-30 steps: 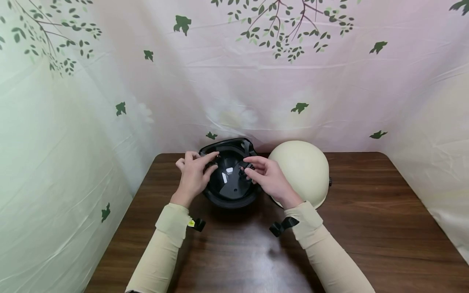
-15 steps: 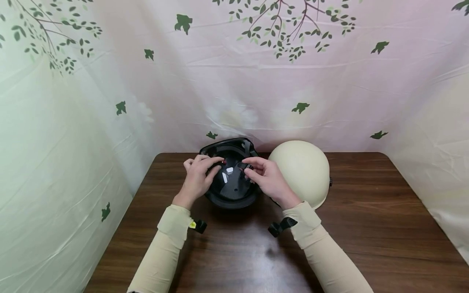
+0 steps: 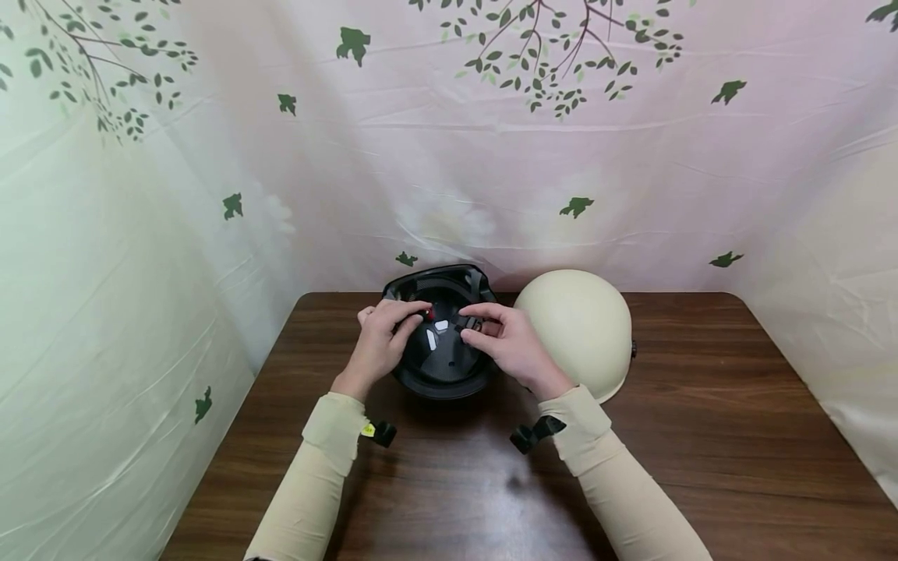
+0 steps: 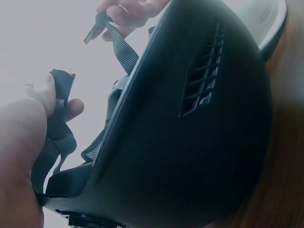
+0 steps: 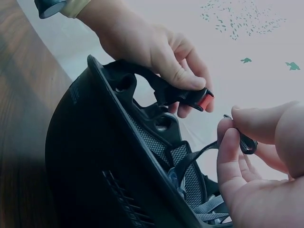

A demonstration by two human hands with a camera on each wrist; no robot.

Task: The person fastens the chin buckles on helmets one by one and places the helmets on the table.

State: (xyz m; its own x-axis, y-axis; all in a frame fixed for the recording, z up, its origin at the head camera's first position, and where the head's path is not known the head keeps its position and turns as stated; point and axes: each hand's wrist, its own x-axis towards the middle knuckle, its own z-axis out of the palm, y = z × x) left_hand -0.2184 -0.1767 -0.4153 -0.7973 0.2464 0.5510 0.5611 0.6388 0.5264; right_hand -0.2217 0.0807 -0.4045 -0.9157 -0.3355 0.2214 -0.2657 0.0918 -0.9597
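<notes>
A black helmet (image 3: 449, 386) lies upside down on the table, its padded inside facing up. My left hand (image 3: 375, 343) pinches a black buckle half (image 5: 194, 98) with a red end, on one chin strap, between thumb and fingers. My right hand (image 3: 515, 347) pinches the other black buckle half (image 4: 99, 26), on the opposite strap (image 4: 124, 53); in the right wrist view the fingers partly cover it. Both buckle halves are above the helmet's opening, facing each other and apart by a small gap.
A cream helmet (image 3: 575, 335) sits dome up just right of the black one, with a small black knob (image 3: 634, 348) at its side. Beneath is a brown wooden table (image 3: 715, 436). A printed fabric curtain (image 3: 449, 156) hangs right behind the table.
My left hand has moved slightly right, bringing the red-ended buckle half over the helmet's inside. The right hand has shifted slightly left. Both helmets stay put.
</notes>
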